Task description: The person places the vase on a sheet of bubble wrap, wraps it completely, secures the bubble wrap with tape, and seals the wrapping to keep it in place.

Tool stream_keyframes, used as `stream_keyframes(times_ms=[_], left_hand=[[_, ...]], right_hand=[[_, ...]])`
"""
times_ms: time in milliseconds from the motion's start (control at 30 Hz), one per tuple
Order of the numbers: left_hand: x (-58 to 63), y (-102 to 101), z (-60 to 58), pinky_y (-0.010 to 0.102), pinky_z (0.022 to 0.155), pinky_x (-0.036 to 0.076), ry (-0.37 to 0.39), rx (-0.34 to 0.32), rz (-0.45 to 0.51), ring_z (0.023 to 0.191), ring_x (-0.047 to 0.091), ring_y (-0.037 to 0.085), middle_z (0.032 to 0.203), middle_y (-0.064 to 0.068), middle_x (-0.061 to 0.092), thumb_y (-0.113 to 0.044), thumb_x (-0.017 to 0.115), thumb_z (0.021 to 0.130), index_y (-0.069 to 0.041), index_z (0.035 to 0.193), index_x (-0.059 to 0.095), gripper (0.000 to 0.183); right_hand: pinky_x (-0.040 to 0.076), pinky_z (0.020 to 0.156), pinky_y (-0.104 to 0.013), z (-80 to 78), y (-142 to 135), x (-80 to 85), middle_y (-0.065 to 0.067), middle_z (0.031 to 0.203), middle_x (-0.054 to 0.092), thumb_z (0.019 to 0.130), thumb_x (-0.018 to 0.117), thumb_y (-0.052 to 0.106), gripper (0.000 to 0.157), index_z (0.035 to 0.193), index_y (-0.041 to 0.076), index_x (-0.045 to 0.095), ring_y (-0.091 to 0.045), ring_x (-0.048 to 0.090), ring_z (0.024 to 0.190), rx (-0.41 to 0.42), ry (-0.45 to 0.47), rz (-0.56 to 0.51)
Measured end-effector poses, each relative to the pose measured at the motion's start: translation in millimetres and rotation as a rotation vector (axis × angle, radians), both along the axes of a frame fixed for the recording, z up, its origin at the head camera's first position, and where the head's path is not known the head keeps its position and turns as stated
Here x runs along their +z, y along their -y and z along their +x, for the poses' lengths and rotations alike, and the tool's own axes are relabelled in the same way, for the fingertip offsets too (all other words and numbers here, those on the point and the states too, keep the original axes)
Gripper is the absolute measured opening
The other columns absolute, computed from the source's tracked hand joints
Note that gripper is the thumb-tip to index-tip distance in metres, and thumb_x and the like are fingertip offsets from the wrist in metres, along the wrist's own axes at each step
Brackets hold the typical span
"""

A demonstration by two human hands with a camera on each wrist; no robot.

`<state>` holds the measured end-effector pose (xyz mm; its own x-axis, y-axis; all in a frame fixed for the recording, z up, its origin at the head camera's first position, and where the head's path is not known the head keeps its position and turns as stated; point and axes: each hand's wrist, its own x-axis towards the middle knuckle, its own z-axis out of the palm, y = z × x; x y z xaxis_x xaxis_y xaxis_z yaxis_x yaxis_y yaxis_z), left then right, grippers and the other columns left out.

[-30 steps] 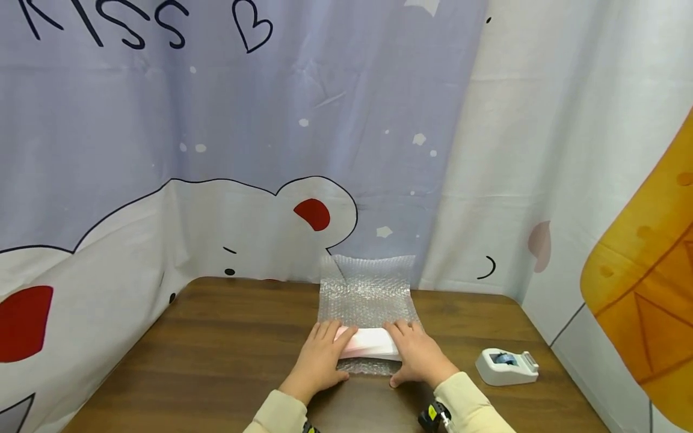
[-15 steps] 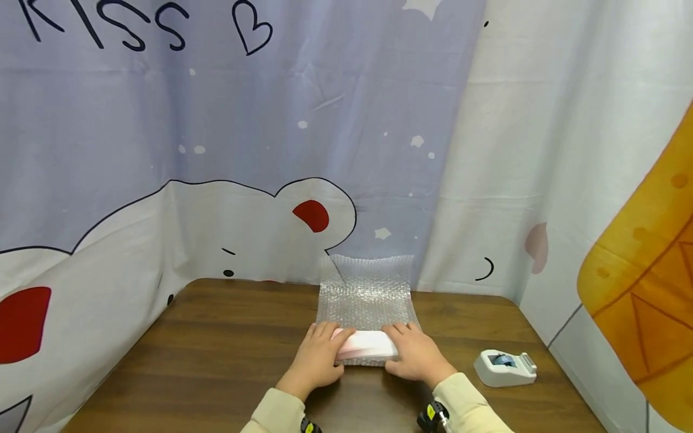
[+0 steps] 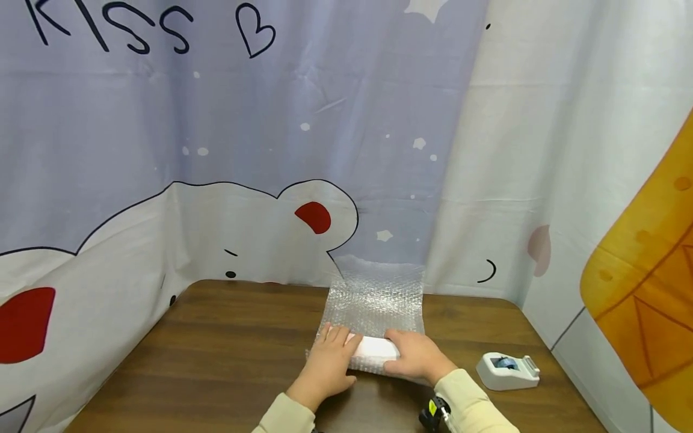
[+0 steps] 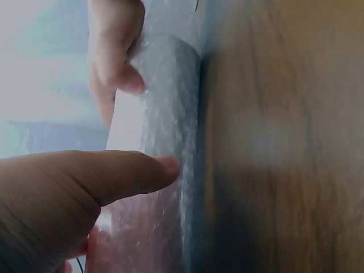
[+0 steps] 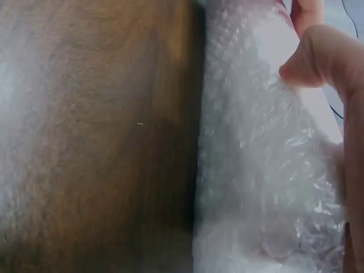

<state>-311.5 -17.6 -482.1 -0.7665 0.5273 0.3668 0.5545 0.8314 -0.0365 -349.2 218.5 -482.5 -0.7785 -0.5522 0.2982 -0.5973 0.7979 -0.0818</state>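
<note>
A slim white-and-pink box [image 3: 375, 347] lies crosswise on a sheet of clear bubble wrap [image 3: 373, 304], whose near end is folded up against the box's front side. My left hand [image 3: 329, 364] holds the left end, fingers over the top. In the left wrist view, its thumb [image 4: 133, 175] presses on the wrap along the near side. At the other end, my right hand [image 3: 415, 356] grips box and wrap, fingers over the far edge and thumb in front. Bubbly film [image 5: 256, 131] covers most of the near face in the right wrist view. The box's underside is hidden.
A white tape dispenser [image 3: 508, 371] with a roll of tape stands on the wooden table [image 3: 216, 355], right of my right hand. The wrap's far end rises against the printed curtain [image 3: 260, 234] behind the table's back edge.
The wrap's near end, flat in front of the box earlier, now stands up against its front. Both thumbs have drawn in toward the box, and the wrap's far part has shifted slightly right.
</note>
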Motion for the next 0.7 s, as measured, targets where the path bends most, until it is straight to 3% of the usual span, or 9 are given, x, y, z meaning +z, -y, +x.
stream_keyframes(times_ms=[167, 367, 600, 700], left_hand=[[-1.1, -7, 6.5, 0.052, 0.105, 0.018, 0.029, 0.017, -0.035, 0.123, 0.038, 0.032, 0.127, 0.011, 0.046, -0.053, 0.080, 0.053, -0.016, 0.136, 0.041, 0.099], [-4.8, -10, 7.4, 0.052, 0.102, 0.024, -0.003, 0.047, -0.074, 0.117, 0.042, 0.030, 0.120, 0.009, 0.049, -0.062, 0.078, 0.049, -0.018, 0.132, 0.044, 0.100], [-3.0, -10, 5.4, 0.051, 0.093, 0.034, -0.012, 0.057, -0.158, 0.109, 0.045, 0.029, 0.115, 0.007, 0.050, -0.076, 0.066, 0.050, -0.019, 0.130, 0.043, 0.100], [-2.8, -9, 3.2, 0.050, 0.089, 0.037, -0.021, 0.053, -0.155, 0.106, 0.046, 0.028, 0.114, 0.006, 0.051, -0.077, 0.064, 0.051, -0.019, 0.127, 0.046, 0.097]], right_hand=[[0.043, 0.058, -0.026, 0.6, -3, 1.7, 0.016, 0.077, 0.054, 0.068, 0.066, 0.040, 0.031, 0.094, 0.024, 0.059, -0.005, 0.049, 0.064, 0.045, 0.145, -0.084], [0.044, 0.063, -0.026, 1.1, -3, 3.0, 0.015, 0.081, 0.056, 0.073, 0.064, 0.034, 0.023, 0.092, 0.021, 0.061, -0.006, 0.052, 0.069, 0.085, 0.316, -0.167], [0.045, 0.066, -0.027, 7.0, -3, 13.1, 0.013, 0.086, 0.058, 0.076, 0.061, 0.034, 0.026, 0.096, 0.019, 0.064, -0.006, 0.054, 0.074, 0.122, 0.372, -0.147], [0.047, 0.074, -0.031, 16.9, 0, 21.5, 0.006, 0.097, 0.062, 0.080, 0.058, 0.034, 0.036, 0.109, 0.012, 0.063, -0.011, 0.058, 0.084, 0.108, 0.302, -0.088]])
